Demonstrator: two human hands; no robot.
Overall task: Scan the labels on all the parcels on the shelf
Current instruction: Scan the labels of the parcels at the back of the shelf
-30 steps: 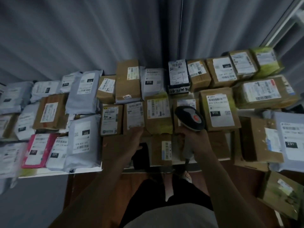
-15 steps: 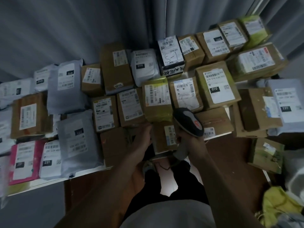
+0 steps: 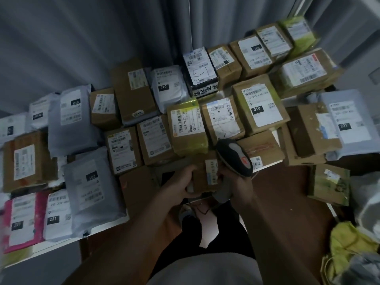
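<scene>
The left hand, earlier resting flat, now grips the near small cardboard box at the shelf edge; the right hand holds the barcode scanner just beside its label.

My left grip tilts a small brown box, white label up, at the shelf edge; my right grip holds the black scanner over it.
</scene>
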